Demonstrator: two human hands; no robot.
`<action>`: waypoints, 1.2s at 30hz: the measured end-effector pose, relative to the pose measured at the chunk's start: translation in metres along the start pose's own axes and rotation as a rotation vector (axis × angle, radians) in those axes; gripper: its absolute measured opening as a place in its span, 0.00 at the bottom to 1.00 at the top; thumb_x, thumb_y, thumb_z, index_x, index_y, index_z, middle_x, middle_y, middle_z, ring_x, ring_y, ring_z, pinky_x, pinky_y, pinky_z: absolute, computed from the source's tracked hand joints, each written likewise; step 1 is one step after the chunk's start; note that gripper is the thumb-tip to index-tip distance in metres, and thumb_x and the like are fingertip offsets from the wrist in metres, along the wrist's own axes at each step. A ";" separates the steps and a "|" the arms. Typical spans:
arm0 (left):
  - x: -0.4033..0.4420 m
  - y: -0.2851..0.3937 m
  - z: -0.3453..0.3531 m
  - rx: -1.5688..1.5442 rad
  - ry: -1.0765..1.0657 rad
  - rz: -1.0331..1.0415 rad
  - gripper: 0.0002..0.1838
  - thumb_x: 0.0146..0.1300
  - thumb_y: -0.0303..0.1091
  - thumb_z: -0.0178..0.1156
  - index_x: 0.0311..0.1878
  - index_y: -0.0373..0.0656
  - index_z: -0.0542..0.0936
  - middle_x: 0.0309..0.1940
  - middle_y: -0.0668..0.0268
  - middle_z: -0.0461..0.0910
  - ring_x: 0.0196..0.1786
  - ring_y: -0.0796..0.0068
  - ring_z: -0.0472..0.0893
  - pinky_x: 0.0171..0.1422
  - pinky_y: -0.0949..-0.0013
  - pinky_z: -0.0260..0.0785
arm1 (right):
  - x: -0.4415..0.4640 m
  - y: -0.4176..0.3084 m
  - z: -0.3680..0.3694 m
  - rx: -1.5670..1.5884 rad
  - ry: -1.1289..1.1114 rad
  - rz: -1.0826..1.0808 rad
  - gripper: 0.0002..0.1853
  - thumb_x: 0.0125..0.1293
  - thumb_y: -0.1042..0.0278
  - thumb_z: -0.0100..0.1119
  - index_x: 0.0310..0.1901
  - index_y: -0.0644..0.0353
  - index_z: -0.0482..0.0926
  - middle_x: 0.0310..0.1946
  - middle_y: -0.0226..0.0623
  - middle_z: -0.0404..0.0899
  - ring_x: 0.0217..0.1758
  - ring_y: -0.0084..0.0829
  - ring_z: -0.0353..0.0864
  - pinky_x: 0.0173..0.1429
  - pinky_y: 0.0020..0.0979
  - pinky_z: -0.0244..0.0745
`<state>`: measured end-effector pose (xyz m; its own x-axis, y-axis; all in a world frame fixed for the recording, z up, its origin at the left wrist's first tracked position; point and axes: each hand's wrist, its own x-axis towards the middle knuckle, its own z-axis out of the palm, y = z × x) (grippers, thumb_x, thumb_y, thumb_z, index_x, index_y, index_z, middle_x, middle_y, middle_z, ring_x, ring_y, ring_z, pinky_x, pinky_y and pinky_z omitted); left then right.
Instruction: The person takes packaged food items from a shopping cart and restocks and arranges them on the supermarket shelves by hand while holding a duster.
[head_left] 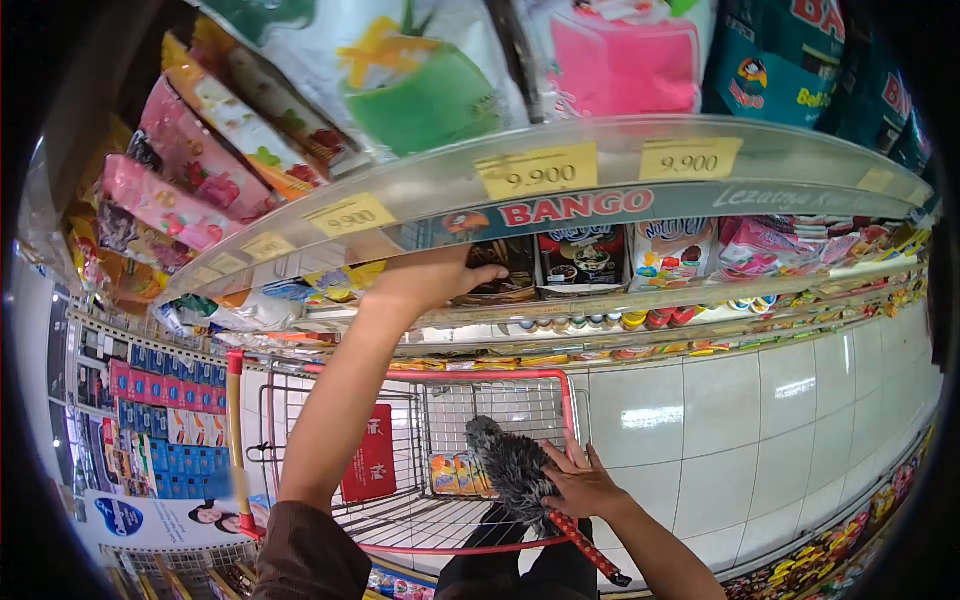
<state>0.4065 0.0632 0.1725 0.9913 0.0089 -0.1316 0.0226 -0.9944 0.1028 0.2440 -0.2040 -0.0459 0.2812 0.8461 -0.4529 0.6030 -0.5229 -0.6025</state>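
Observation:
My left hand (425,282) reaches into the shelf under the price rail (575,207). Its thumb points right, against a dark packet (503,268); the other fingers are hidden behind the rail. To the right stand a black Nutrijell box (583,255) and a white packet (672,252). My right hand (585,487) has its fingers spread over a grey fluffy duster (515,470) with a red patterned handle (590,545), beside the red rim of a shopping cart (572,405). Orange-yellow packs (460,474) lie in the cart.
Large pouches with green (425,100) and pink (627,60) pictures fill the upper shelf. Yellow price tags (537,172) line its edge. White floor tiles (720,400) lie right of the cart. A rack with blue boxes (180,458) stands at left, and more shelves (850,535) at lower right.

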 end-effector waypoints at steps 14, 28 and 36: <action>-0.030 0.016 0.031 0.193 0.676 0.159 0.31 0.48 0.48 0.70 0.55 0.46 0.75 0.52 0.59 0.75 0.58 0.59 0.73 0.55 0.53 0.65 | 0.018 -0.006 -0.019 -0.056 -0.135 0.076 0.36 0.62 0.42 0.56 0.66 0.56 0.67 0.78 0.35 0.29 0.77 0.45 0.10 0.75 0.62 0.35; -0.063 0.004 0.025 0.002 0.525 0.283 0.35 0.48 0.48 0.69 0.60 0.46 0.73 0.55 0.55 0.74 0.62 0.55 0.69 0.61 0.45 0.55 | 0.024 -0.019 -0.013 -0.163 -0.189 0.222 0.36 0.48 0.52 0.60 0.63 0.49 0.71 0.77 0.41 0.36 0.78 0.49 0.16 0.74 0.64 0.35; -0.085 -0.038 -0.004 -0.227 0.485 0.283 0.36 0.52 0.47 0.66 0.63 0.45 0.69 0.55 0.51 0.73 0.61 0.50 0.71 0.71 0.34 0.44 | 0.016 -0.045 -0.029 0.246 0.388 0.132 0.18 0.51 0.65 0.59 0.46 0.56 0.80 0.50 0.46 0.79 0.64 0.48 0.69 0.68 0.51 0.59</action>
<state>0.3217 0.1001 0.1835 0.9077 -0.1530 0.3907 -0.2766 -0.9183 0.2830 0.2427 -0.1637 -0.0070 0.6298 0.7224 -0.2855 0.3617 -0.5981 -0.7152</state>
